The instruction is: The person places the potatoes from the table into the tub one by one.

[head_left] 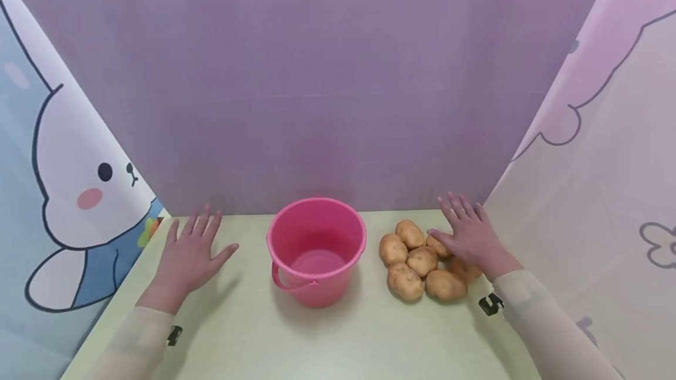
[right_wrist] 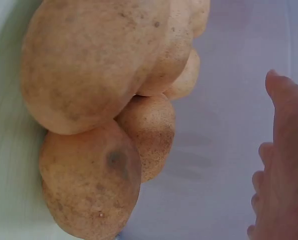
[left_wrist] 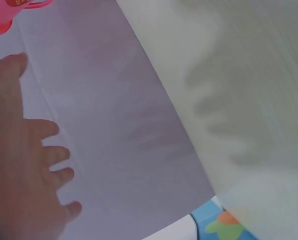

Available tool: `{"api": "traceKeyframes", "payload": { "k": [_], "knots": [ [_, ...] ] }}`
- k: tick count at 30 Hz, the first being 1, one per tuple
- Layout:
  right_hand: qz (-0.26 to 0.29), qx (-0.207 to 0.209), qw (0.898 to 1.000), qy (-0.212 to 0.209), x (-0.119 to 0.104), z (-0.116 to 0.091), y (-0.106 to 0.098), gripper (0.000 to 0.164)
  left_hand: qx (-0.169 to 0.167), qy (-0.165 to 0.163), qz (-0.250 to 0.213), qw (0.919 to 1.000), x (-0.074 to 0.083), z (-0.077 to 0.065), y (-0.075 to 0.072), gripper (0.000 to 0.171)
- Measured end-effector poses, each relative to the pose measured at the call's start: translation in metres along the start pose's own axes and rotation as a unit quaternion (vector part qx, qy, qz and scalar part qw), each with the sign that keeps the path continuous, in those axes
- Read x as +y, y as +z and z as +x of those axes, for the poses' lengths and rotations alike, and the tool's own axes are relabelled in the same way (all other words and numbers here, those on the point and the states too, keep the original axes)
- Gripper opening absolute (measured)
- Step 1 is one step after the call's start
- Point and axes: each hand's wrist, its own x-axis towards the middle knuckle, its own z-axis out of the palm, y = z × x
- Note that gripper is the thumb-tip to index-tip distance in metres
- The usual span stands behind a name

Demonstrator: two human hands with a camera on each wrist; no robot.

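Note:
A pink plastic bucket (head_left: 323, 292) stands upright on the table, its handle folded down at the front left; nothing shows inside it. To its right lies a cluster of several brown potatoes (head_left: 405, 282). My left hand (head_left: 187, 258), fingers spread and palm down, hovers left of the bucket and casts a shadow on the table. In the left wrist view that hand (left_wrist: 24, 160) holds nothing. My right hand (head_left: 475, 241) is spread over the far right of the potatoes and hides part of them. The right wrist view has the potatoes (right_wrist: 89, 180) close up, with the hand (right_wrist: 286, 170) apart from them.
The pale table (head_left: 243, 333) ends at a purple cloth backdrop (head_left: 327, 98). Printed cloth panels enclose both sides, the left one with a cartoon animal (head_left: 84, 192). Black clips show near both wrists, one clip (head_left: 491, 304) at the right sleeve.

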Motion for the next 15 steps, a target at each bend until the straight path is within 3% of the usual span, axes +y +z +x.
{"api": "traceKeyframes", "payload": {
  "k": [8, 15],
  "knots": [
    [0.041, 0.008, 0.999, -0.016, -0.0014, 0.0026, -0.0044, 0.092, 0.015, 0.008, -0.058, 0.9982, -0.0032, 0.0064, 0.0041, 0.086],
    [0.114, 0.064, 0.991, -0.035, -0.0041, 0.0023, -0.0031, 0.083, 0.029, 0.024, -0.122, 0.9918, -0.0020, 0.0075, 0.0047, 0.079]
  ]
}}
